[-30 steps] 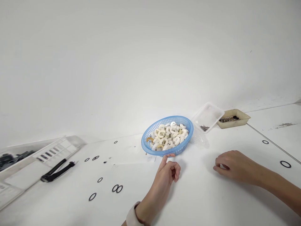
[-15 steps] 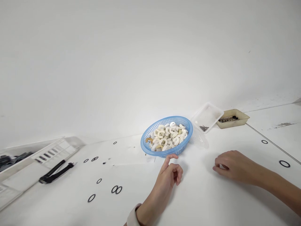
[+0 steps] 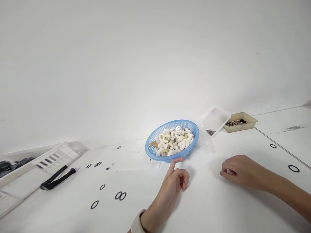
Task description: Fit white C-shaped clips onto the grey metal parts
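Observation:
My left hand (image 3: 171, 183) is at the front rim of a blue plastic basket (image 3: 151, 156). Its index finger stretches out toward the rim, while the other fingers curl loosely with nothing visible in them. Whether the fingertip touches the basket I cannot tell. White and a few tan curved pieces (image 3: 181, 138), some with small metal parts, fill the basket. To the right, my right hand (image 3: 236, 171) rests on the white table (image 3: 206, 200), palm down. Its fingers are loosely bent, the thumb a little apart, and I see nothing held in it.
A white tray (image 3: 220, 116) with small metal pins leans on a cream tray (image 3: 240, 127) holding dark parts. Clear plastic (image 3: 206, 144) lies beside the basket. Several black rings (image 3: 94, 204) are scattered about. Black-handled pliers (image 3: 58, 179) lie by a white compartment box (image 3: 24, 184) at left.

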`<action>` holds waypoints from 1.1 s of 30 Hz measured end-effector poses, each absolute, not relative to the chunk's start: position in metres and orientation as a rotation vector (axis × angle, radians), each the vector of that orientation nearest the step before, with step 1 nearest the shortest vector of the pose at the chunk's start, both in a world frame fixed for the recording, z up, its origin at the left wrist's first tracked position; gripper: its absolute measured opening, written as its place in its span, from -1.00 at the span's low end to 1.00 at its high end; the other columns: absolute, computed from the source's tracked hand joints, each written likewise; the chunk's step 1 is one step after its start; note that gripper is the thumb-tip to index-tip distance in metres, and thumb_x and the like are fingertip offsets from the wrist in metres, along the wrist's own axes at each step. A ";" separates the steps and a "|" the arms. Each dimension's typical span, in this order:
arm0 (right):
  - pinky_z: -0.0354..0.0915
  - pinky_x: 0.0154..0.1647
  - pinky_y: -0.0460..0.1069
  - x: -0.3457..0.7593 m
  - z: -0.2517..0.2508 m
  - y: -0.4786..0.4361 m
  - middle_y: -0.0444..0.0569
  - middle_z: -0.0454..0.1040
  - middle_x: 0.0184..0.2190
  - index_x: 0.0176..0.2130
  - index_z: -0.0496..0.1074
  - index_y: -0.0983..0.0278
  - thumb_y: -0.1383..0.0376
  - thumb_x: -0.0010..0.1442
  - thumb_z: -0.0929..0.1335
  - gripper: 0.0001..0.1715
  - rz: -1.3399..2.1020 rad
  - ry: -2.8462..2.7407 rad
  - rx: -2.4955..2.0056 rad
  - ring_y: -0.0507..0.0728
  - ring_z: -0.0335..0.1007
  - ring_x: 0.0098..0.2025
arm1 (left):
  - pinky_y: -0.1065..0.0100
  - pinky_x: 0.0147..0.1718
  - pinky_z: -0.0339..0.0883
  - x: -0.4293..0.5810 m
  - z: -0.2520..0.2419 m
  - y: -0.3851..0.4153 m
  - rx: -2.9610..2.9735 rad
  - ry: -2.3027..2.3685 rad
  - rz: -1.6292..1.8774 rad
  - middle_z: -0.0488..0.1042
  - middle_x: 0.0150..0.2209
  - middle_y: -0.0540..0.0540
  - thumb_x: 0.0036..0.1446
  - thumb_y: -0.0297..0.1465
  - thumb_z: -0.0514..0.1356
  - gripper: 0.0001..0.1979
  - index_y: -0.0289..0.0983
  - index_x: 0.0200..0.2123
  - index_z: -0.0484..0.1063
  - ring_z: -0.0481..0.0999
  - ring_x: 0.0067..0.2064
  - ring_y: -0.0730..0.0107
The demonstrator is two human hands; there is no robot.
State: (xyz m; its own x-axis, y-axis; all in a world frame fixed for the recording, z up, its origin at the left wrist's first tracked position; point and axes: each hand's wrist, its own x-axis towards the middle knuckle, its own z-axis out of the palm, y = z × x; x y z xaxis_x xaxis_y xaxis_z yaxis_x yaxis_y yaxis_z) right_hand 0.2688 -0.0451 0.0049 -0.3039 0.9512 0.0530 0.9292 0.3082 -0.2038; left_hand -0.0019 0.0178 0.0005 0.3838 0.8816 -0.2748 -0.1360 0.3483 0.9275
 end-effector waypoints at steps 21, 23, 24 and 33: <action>-0.13 -0.46 -0.01 0.270 0.004 -0.047 -0.20 0.05 -0.60 -0.51 -0.06 0.24 0.30 0.33 0.20 -0.59 0.211 -2.392 -1.726 0.04 -0.09 -0.52 | 0.39 -0.53 -0.02 -0.002 0.003 0.022 0.900 0.930 0.752 0.34 -0.58 0.13 -0.07 -0.35 0.22 -0.36 -0.18 0.12 0.15 0.17 -0.54 0.45; -0.13 -0.46 -0.01 0.270 0.003 -0.047 -0.20 0.06 -0.60 -0.51 -0.06 0.24 0.30 0.33 0.20 -0.59 0.217 -2.397 -1.729 0.03 -0.08 -0.52 | 0.39 -0.53 -0.03 -0.001 0.004 0.021 0.891 0.922 0.752 0.34 -0.59 0.14 -0.08 -0.36 0.22 -0.37 -0.17 0.11 0.16 0.16 -0.55 0.46; -0.13 -0.45 -0.01 0.270 0.002 -0.047 -0.20 0.06 -0.60 -0.51 -0.06 0.25 0.31 0.33 0.20 -0.59 0.219 -2.398 -1.729 0.03 -0.08 -0.52 | 0.40 -0.53 -0.04 -0.001 0.004 0.021 0.888 0.916 0.752 0.33 -0.59 0.14 -0.08 -0.36 0.22 -0.38 -0.16 0.10 0.16 0.16 -0.55 0.46; -0.15 -0.46 -0.01 0.268 0.008 -0.047 -0.20 0.02 -0.60 -0.51 -0.09 0.24 0.32 0.31 0.21 -0.58 0.227 -2.385 -1.716 0.03 -0.12 -0.53 | 0.40 -0.54 -0.06 0.000 0.002 0.021 0.883 0.922 0.771 0.33 -0.59 0.15 -0.11 -0.36 0.23 -0.35 -0.17 0.11 0.16 0.16 -0.56 0.47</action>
